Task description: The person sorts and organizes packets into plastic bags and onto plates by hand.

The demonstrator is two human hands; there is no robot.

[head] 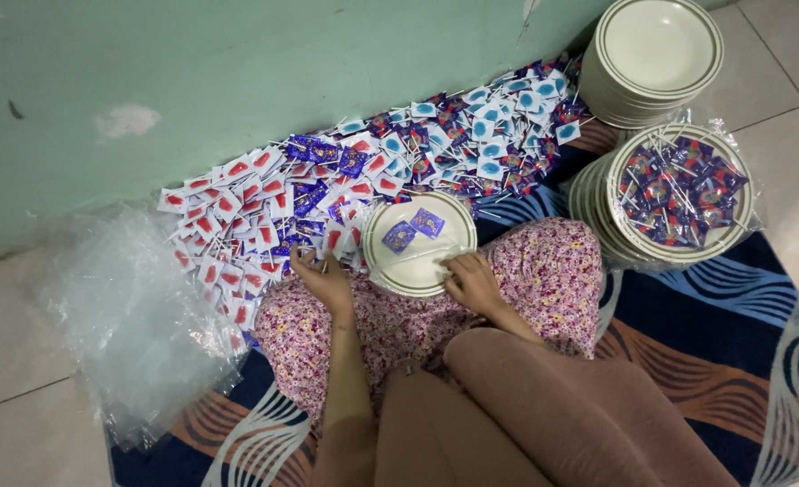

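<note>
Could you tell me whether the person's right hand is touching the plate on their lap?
Touching. In the head view the right hand rests its fingers on the near rim of the plate, with no gap visible between them.

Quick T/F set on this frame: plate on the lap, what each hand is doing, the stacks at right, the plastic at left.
1. The plate on the lap holds two blue-wrapped lollipops. True.
2. The right hand is lifted well clear of that plate. False: it rests at the plate's lower right rim.
3. The left hand is at the edge of the pile of wrapped lollipops, by the red-and-white ones. True.
4. The top plate of the stack against the wall is full of sweets. False: it is bare; the nearer stack carries a plastic-covered load of them.
5. The clear plastic bags lie on the person's right. False: they are on the left, on the floor.
</note>
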